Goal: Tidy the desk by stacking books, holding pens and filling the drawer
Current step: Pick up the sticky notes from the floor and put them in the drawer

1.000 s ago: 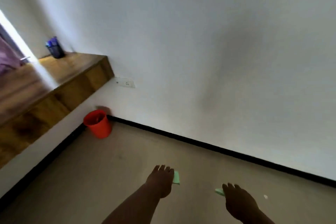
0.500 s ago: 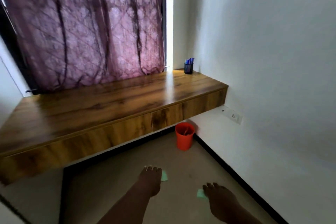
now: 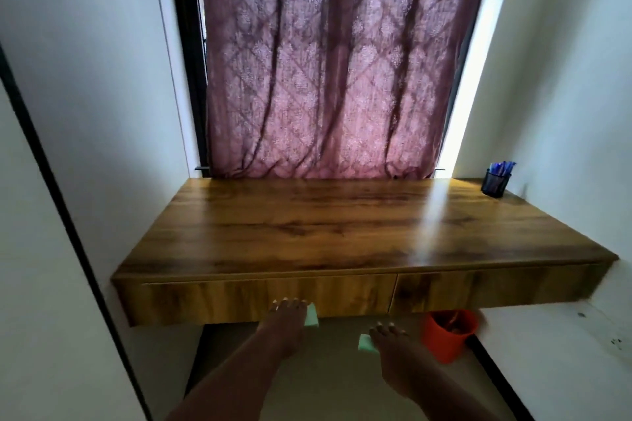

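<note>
A wooden desk [image 3: 342,229] hangs from the wall under a curtained window, with two shut drawer fronts along its front edge; the left drawer front [image 3: 222,297] is the wider one. A black mesh pen holder [image 3: 495,184] with blue pens stands at the desk's back right corner. My left hand [image 3: 285,321] is held out in front of the left drawer front, its fingers curled on a small pale green piece [image 3: 312,316]. My right hand [image 3: 393,349] is lower and to the right, holding a second pale green piece [image 3: 364,342]. No books are in view.
A red bin [image 3: 448,335] stands on the floor under the desk's right side. A mauve curtain [image 3: 335,61] hangs behind the desk. White walls close in on both sides, with a black-edged panel [image 3: 68,215] on the left.
The view has swung left from the bare wall and floor to face the desk square on. Both hands have stayed out in front, still holding the green pieces.
</note>
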`<state>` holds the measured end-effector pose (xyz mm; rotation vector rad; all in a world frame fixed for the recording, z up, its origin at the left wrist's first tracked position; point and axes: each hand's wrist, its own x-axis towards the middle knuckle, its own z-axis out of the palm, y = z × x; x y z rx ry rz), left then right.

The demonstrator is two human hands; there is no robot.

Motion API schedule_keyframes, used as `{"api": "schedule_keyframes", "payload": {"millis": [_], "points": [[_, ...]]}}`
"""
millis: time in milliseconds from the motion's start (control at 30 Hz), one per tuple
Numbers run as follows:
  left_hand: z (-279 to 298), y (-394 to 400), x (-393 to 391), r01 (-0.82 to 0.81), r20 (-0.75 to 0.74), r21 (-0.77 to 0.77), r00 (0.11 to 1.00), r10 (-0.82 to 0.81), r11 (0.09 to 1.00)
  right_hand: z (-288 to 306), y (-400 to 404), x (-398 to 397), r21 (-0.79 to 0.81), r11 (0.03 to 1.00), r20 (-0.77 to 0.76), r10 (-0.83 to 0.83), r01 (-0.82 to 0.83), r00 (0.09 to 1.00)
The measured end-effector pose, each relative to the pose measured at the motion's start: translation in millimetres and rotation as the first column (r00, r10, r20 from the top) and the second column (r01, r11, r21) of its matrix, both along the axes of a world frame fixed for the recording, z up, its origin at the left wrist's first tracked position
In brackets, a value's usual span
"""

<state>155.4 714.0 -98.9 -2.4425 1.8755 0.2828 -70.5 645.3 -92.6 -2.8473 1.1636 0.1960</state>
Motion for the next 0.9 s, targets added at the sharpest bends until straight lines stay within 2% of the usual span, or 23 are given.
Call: {"api": "schedule_keyframes", "payload": {"millis": [167, 400, 633, 733, 800, 900], "points": [[16, -45, 19, -0.093, 0.012, -0.004, 0.996, 0.093, 0.996, 15, -66, 54, -0.083, 0.983, 0.095, 0.172, -0.164, 0.981], [45, -111, 43, -0.180, 0.120, -0.044, 0.976, 0.184, 0.983, 30, -164, 110, -0.198, 0.924, 0.103, 0.351, -0.327, 0.931], [33, -149, 96, -0.235, 0.131, 0.019, 0.964, 0.231, 0.972, 10, -223, 158, -0.140, 0.928, 0.023, 0.350, -0.344, 0.936], [20, -159, 118, -0.238, 0.104, 0.064, 0.968, 0.230, 0.969, 0, -233, 168, -0.134, 0.935, 0.059, 0.338, -0.328, 0.939], [7, -163, 128, -0.234, 0.036, 0.089, 0.972, 0.232, 0.968, -14, -239, 171, -0.060, 0.943, 0.071, 0.332, -0.328, 0.941], [-13, -159, 130, -0.207, -0.036, 0.044, 0.977, 0.209, 0.977, -30, -239, 170, -0.014, 0.954, 0.140, 0.299, -0.300, 0.944]]}}
